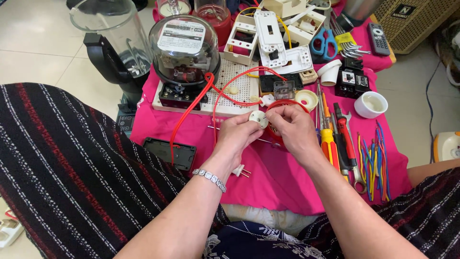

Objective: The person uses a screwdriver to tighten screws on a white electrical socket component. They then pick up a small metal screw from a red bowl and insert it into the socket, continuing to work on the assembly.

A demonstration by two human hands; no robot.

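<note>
Both hands are meeting over the pink cloth (287, 177): left hand (235, 134) is pinching a small white round fitting (259, 119), fingers clamped on it; right hand (296, 127) is touching its edge, fingertips together (red wire (191, 108) looping just behind). Screwdrivers (328, 139) lying right.

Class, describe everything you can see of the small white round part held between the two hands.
The small white round part is a disc, seemingly plastic, with dark marks on its face. It is held above the pink cloth, face towards the camera. The left hand pinches its left edge, the right hand its right edge; red wire runs behind.
</note>
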